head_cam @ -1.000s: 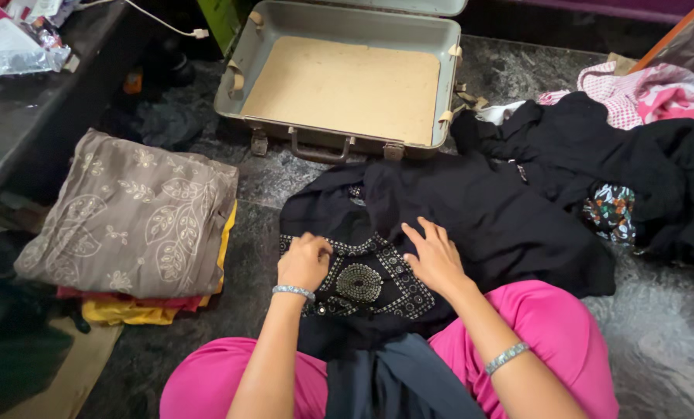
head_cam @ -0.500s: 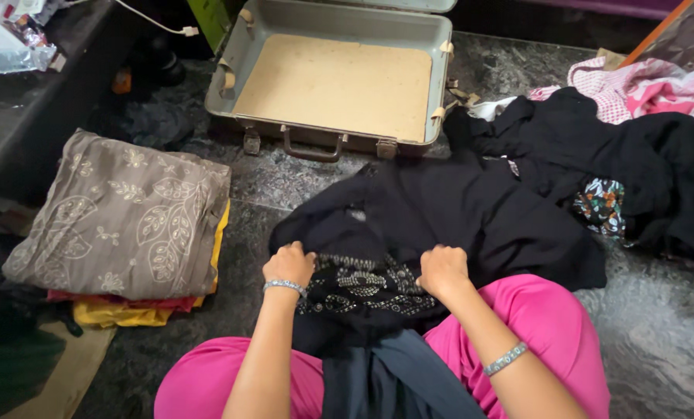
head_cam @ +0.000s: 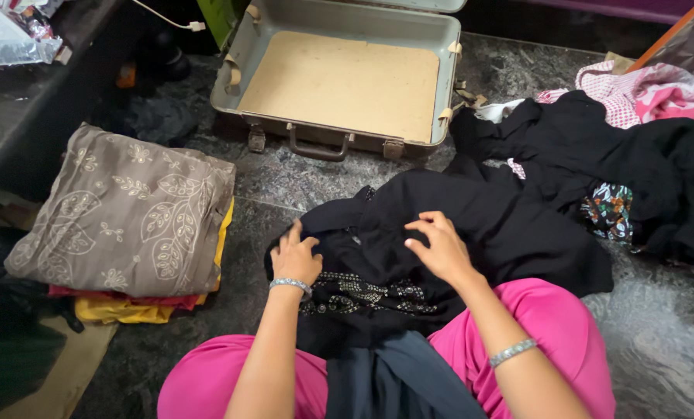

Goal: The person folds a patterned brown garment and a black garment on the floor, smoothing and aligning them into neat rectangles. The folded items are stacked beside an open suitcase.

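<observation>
Both fists, closed on the cloth half a second ago, are open now. The left hand (head_cam: 296,256) lies with spread fingers on the near left edge of the black garment (head_cam: 471,217), and the right hand (head_cam: 438,247) rests flat on its middle, fingers curled. The black cloth is folded further over the silver-studded panel (head_cam: 366,293), of which only a narrow strip shows, against the broad patch a second ago.

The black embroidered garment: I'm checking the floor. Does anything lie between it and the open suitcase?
Nothing visible does. The black garment, under both hands, left hand and right hand, faces the open suitcase across a strip of bare stone floor.
</observation>
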